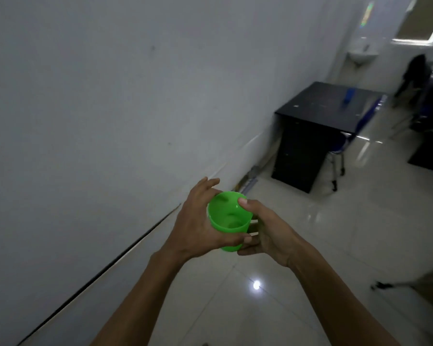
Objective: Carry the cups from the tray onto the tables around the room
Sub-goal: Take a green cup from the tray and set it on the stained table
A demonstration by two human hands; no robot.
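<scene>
A bright green plastic cup (229, 219) is held in mid-air over the tiled floor, its open mouth tilted toward me. My left hand (196, 224) wraps its left side with the thumb under it. My right hand (265, 232) grips its right side, thumb on the rim. A black table (318, 106) stands ahead on the right against the wall, with a blue cup (348, 96) upright on its top. No tray is in view.
A white wall (110, 96) runs along the left. A blue chair (338, 148) is tucked at the black table. A small wall sink (361, 56) hangs at the far end. Dark furniture (425, 116) and a tripod leg (390, 285) sit at the right.
</scene>
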